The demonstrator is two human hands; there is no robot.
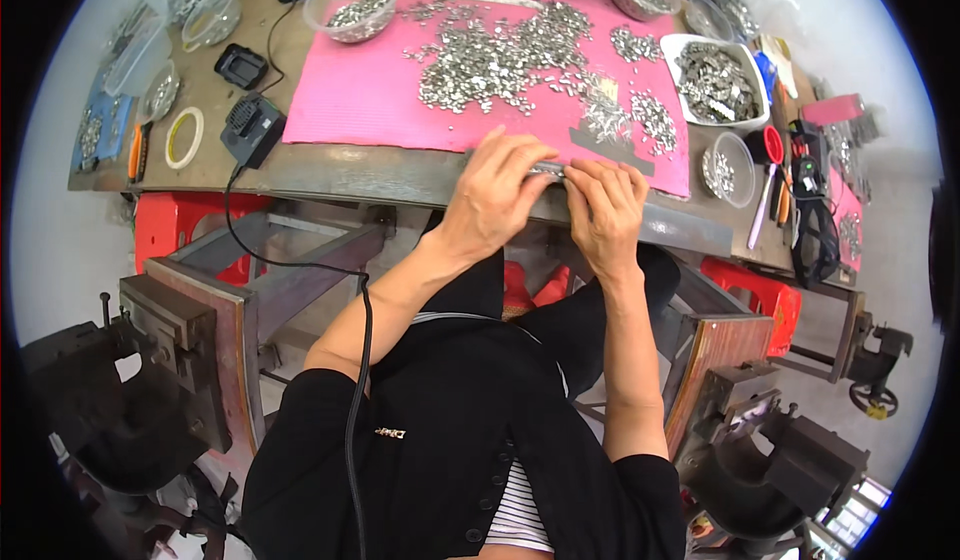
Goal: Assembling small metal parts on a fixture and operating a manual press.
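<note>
At the table's front edge, my left hand (490, 195) and my right hand (607, 205) come close together. Between them they pinch a small, narrow silvery metal piece (547, 170); my fingers cover its ends, so its exact kind does not show. Just beyond my right hand lies a flat grey strip (612, 152) on the pink mat (375, 90). Thin shiny pieces (606, 118) lie in a heap behind that strip. A large spread of small silvery metal parts (480, 65) covers the middle of the mat.
Farther back stands a clear plastic bowl (352, 20) of metal parts. To the right are a white tub (757, 110) and a clear cup (738, 185). A black charger (252, 130) sits left, its cable hanging across me. Vises (175, 350) flank me, with red stools (190, 220) under the table.
</note>
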